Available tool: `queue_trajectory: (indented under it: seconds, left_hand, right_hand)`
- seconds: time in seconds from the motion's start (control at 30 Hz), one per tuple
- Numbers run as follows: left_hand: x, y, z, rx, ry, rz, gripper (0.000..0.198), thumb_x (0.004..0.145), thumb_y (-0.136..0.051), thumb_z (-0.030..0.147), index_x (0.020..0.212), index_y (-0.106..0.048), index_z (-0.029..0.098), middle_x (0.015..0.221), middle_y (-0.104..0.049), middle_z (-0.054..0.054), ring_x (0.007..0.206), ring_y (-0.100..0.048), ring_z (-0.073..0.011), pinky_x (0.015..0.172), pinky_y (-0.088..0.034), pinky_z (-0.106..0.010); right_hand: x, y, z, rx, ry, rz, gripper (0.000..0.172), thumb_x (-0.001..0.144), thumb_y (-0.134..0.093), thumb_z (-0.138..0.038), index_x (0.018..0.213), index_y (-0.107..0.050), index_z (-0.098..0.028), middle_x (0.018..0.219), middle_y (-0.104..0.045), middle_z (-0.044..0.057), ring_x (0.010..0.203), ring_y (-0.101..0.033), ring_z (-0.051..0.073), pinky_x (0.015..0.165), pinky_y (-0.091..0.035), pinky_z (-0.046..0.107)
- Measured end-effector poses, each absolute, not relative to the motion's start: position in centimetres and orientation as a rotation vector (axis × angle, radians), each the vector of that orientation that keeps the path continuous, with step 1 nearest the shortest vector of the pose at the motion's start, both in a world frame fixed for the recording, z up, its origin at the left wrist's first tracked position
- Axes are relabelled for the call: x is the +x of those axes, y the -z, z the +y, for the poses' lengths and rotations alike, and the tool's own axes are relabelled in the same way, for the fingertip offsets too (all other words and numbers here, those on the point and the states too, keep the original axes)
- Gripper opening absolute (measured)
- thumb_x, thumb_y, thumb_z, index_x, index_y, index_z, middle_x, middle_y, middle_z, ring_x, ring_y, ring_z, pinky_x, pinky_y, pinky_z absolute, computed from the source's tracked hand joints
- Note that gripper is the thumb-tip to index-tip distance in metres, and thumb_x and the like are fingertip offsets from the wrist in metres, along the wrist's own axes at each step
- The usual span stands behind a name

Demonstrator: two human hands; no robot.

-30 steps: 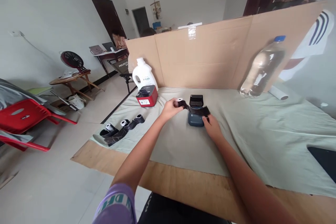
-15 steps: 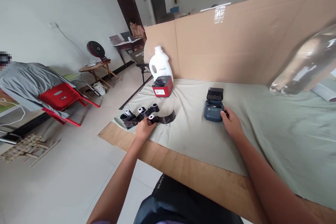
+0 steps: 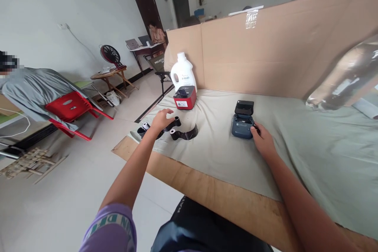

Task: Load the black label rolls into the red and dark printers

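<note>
My left hand (image 3: pixel 162 120) is above the black paper rolls, its fingers apart and curved, holding nothing. Beneath and beside it lie several small rolls with black outer strips partly unwound; one roll (image 3: pixel 173 134) has its strip (image 3: pixel 190 134) curling to the right, and another roll (image 3: pixel 145 126) stands at the left. My forearm and hand hide part of the group. On the right, my right hand (image 3: pixel 264 138) grips the right side of a small dark blue label printer (image 3: pixel 242 130), thumb on its front edge. The printer's black lid (image 3: pixel 244 107) is raised.
A red and black box-shaped device (image 3: pixel 186 98) stands before a white jug (image 3: pixel 183 71) on the cloth. A cardboard panel (image 3: pixel 251 55) walls off the back. At right lies a clear plastic-wrapped bundle (image 3: pixel 339 75). The bare wooden edge (image 3: pixel 206 181) runs near me.
My left hand has lifted off the front roll and moved up and away, its fingers now spread. The right hand stays on the printer. The view has shifted slightly.
</note>
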State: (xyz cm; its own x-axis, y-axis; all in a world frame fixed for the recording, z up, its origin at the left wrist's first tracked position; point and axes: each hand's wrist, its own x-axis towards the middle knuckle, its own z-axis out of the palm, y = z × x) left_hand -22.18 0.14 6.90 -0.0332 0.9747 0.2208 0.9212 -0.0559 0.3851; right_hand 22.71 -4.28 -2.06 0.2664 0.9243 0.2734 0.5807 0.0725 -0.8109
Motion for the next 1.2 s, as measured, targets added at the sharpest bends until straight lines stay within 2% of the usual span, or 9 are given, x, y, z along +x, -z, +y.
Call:
queue_trajectory:
  seconds: [0.13, 0.23, 0.37, 0.43, 0.53, 0.7, 0.87, 1.03, 1.2]
  left_hand:
    - [-21.6, -7.7, 2.8, 2.115, -0.358, 1.928, 0.038, 0.066, -0.075, 0.029, 0.104, -0.076, 0.028, 0.098, -0.075, -0.003, 0.094, -0.067, -0.0266, 0.079, -0.049, -0.032]
    - [-19.8, -8.8, 3.1, 1.975, -0.654, 1.872, 0.035, 0.061, -0.081, 0.031, 0.095, -0.076, 0.024, 0.082, -0.072, -0.003, 0.084, -0.067, -0.0247, 0.071, -0.048, -0.031]
    - [-13.9, -10.4, 2.6, 1.462, -1.162, 1.364, 0.043, 0.063, -0.084, 0.044, 0.094, -0.068, 0.019, 0.07, -0.063, 0.001, 0.062, -0.058, -0.0119, 0.057, -0.043, -0.023]
    - [-9.4, -10.6, 2.5, 1.283, -1.214, 1.106, 0.046, 0.061, -0.087, 0.044, 0.092, -0.064, 0.019, 0.068, -0.06, 0.004, 0.057, -0.054, -0.0079, 0.054, -0.041, -0.02]
    - [-2.3, -9.5, 2.7, 1.16, -1.192, 0.968, 0.05, 0.058, -0.09, 0.042, 0.093, -0.062, 0.019, 0.069, -0.062, 0.004, 0.057, -0.055, -0.0072, 0.054, -0.04, -0.019]
    - [6.1, -5.4, 4.2, 1.367, -1.135, 0.913, 0.034, 0.064, -0.086, 0.039, 0.085, -0.071, 0.018, 0.085, -0.071, -0.002, 0.077, -0.063, -0.0135, 0.074, -0.049, -0.027]
    - [7.3, -1.5, 6.7, 1.66, -1.216, 1.093, 0.02, 0.066, -0.086, 0.036, 0.077, -0.078, 0.021, 0.094, -0.067, -0.005, 0.092, -0.065, -0.0199, 0.09, -0.051, -0.035]
    - [6.2, 0.8, 7.9, 1.75, -1.153, 1.224, 0.02, 0.071, -0.085, 0.034, 0.086, -0.081, 0.022, 0.103, -0.064, -0.009, 0.099, -0.065, -0.0224, 0.101, -0.049, -0.04]
    - [6.4, 1.8, 8.0, 1.838, -1.184, 1.249, 0.02, 0.078, -0.078, 0.03, 0.096, -0.081, 0.025, 0.104, -0.062, -0.007, 0.104, -0.063, -0.0224, 0.103, -0.048, -0.04]
  right_hand:
    - [22.8, 2.3, -4.1, -1.619, -0.465, -1.419, 0.058, 0.09, -0.044, -0.049, 0.134, -0.061, -0.015, 0.124, -0.069, 0.016, 0.111, -0.065, 0.031, 0.101, -0.047, 0.048]
    - [22.9, 2.4, -4.0, -1.634, -0.471, -1.412, 0.061, 0.09, -0.043, -0.05, 0.136, -0.059, -0.014, 0.128, -0.067, 0.017, 0.114, -0.063, 0.032, 0.103, -0.046, 0.05]
    - [22.8, 2.7, -3.9, -1.619, -0.47, -1.422, 0.06, 0.09, -0.043, -0.05, 0.135, -0.059, -0.013, 0.13, -0.066, 0.017, 0.117, -0.062, 0.032, 0.105, -0.045, 0.05]
    - [22.6, 2.8, -4.0, -1.608, -0.451, -1.417, 0.057, 0.091, -0.043, -0.048, 0.134, -0.06, -0.015, 0.13, -0.066, 0.017, 0.118, -0.061, 0.031, 0.106, -0.044, 0.05]
    - [22.5, 2.4, -4.3, -1.575, -0.427, -1.384, 0.054, 0.09, -0.044, -0.044, 0.133, -0.059, -0.015, 0.129, -0.065, 0.018, 0.108, -0.063, 0.029, 0.102, -0.047, 0.05]
    - [23.9, -1.7, -4.1, -1.422, -0.394, -1.425, 0.047, 0.093, -0.045, -0.042, 0.13, -0.06, -0.018, 0.128, -0.065, 0.015, 0.099, -0.064, 0.024, 0.087, -0.053, 0.041]
    - [25.3, -5.5, -1.0, -1.554, -0.483, -1.694, 0.035, 0.085, -0.059, -0.029, 0.119, -0.068, -0.024, 0.12, -0.07, 0.007, 0.087, -0.063, 0.019, 0.084, -0.052, 0.037]
    - [24.6, -4.6, 2.2, -1.724, -0.441, -1.861, 0.03, 0.081, -0.063, -0.018, 0.109, -0.071, -0.021, 0.105, -0.069, 0.006, 0.083, -0.061, 0.018, 0.082, -0.05, 0.035]
    - [23.9, -3.4, 2.7, -1.744, -0.344, -1.981, 0.03, 0.08, -0.062, -0.014, 0.107, -0.072, -0.02, 0.108, -0.062, 0.008, 0.092, -0.061, 0.022, 0.083, -0.049, 0.035]
